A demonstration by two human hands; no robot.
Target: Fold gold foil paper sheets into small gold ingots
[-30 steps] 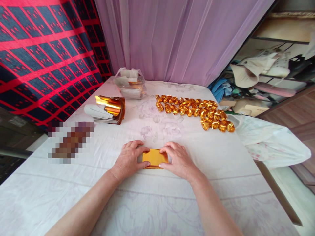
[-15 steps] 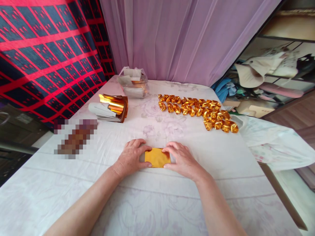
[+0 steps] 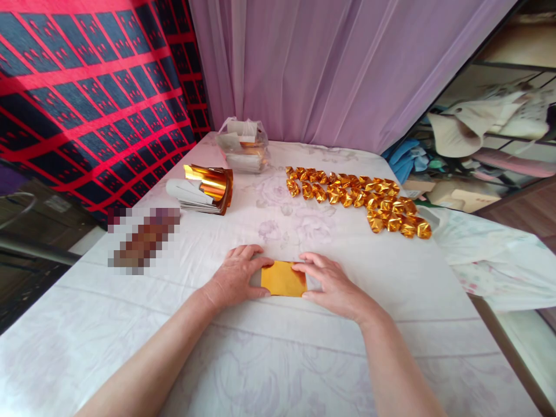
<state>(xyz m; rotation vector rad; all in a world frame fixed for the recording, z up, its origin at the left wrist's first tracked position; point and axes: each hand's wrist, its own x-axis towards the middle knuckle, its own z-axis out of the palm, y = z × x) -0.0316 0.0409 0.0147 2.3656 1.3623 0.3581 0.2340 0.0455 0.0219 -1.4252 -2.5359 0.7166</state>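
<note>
A sheet of gold foil paper (image 3: 284, 279) with grey-white ends lies on the table in front of me, its gold face up. My left hand (image 3: 234, 279) grips its left end, thumb at the near edge and fingers at the far edge. On the right end, my right hand (image 3: 334, 286) holds it the same way, thumb near and index finger far. The fingers partly cover both ends. Beyond my right hand stand rows of folded gold foil pieces (image 3: 345, 197). A curled stack of gold foil sheets (image 3: 208, 186) lies beyond my left hand.
A clear plastic bag (image 3: 245, 156) of more sheets stands at the back of the pale flowered tablecloth (image 3: 260, 359). A pixelated patch (image 3: 145, 240) hides something on the left. Shelves with a light cap (image 3: 456, 133) stand at right, and a white cloth or bag (image 3: 499, 260) hangs beside the table.
The view has turned slightly, so everything sits a little farther right. My right index finger has straightened a bit along the far edge; both hands stay on the foil paper.
</note>
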